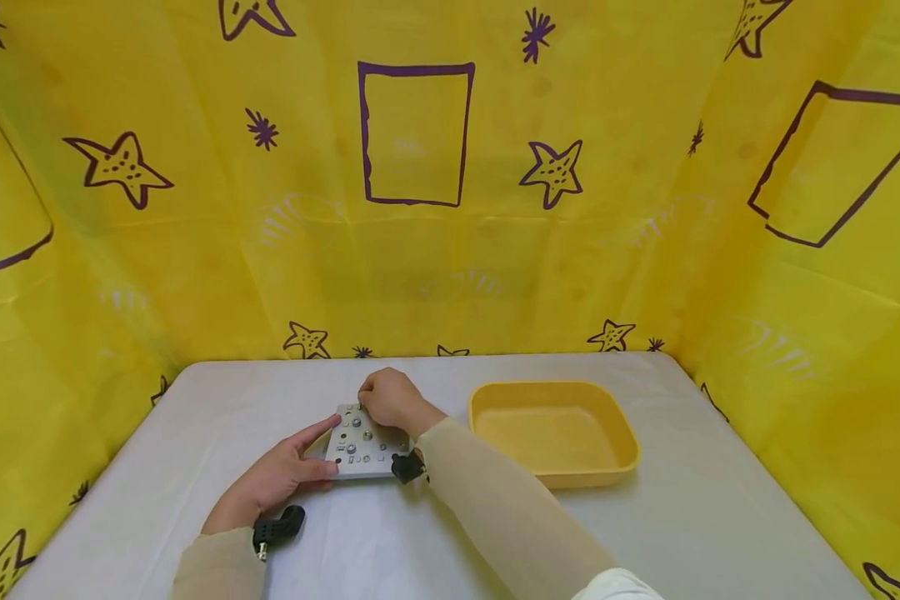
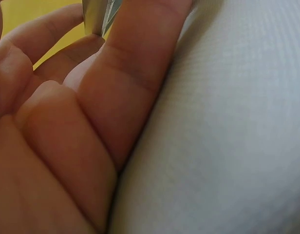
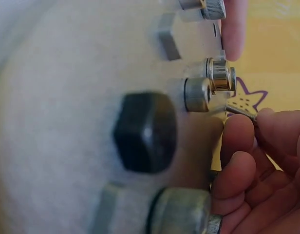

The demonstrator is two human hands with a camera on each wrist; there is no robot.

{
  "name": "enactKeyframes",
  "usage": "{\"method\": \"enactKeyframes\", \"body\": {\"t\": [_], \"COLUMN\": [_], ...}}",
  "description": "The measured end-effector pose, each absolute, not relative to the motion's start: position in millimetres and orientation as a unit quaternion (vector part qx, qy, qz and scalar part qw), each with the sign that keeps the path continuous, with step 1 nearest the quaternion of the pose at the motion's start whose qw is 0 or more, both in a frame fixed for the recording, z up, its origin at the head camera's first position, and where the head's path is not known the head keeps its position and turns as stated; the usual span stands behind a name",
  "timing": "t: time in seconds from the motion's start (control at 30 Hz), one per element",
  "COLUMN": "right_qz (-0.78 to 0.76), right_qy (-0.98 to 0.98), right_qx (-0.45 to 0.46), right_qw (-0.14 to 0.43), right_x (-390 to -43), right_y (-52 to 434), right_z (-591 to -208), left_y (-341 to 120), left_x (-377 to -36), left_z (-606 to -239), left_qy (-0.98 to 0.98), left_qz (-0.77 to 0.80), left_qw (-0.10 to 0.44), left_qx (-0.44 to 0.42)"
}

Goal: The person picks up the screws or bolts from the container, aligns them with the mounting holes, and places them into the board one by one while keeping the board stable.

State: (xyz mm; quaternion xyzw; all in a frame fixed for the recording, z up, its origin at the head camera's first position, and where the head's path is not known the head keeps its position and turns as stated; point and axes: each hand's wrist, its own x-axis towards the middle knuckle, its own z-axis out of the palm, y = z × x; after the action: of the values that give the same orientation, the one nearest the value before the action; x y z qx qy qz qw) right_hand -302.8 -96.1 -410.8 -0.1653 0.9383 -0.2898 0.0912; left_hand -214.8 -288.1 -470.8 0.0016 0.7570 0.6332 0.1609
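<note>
Your left hand (image 1: 273, 479) braces the metal plate (image 1: 365, 448) flat-fingered on the desk (image 1: 690, 517) so your right hand (image 1: 390, 398) grip can pinch a thin tool (image 3: 241, 111) at its far screws.

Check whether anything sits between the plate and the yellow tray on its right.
Only the right forearm crosses that gap, lying over the table beside the plate. Otherwise the strip up to the tray looks bare. The right hand works at the plate's far edge.
</note>
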Motion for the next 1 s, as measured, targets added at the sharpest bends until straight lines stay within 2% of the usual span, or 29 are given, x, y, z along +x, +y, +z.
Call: {"method": "enactKeyframes", "body": {"t": [0.7,1.0], "right_qz": [-0.268,-0.275], "right_qy": [0.945,0.939], "right_qx": [-0.167,-0.201], "right_qw": [0.087,0.057], "right_x": [-302,-308], "right_y": [-84,-58], "right_z": [-418,-404], "left_y": [-279,-281], "left_x": [-216,-222], "left_z": [-477,-478], "left_qy": [0.76,0.765], "left_qz": [0.628,0.622], "left_qw": [0.169,0.168], "left_qx": [0.011,0.015]}}
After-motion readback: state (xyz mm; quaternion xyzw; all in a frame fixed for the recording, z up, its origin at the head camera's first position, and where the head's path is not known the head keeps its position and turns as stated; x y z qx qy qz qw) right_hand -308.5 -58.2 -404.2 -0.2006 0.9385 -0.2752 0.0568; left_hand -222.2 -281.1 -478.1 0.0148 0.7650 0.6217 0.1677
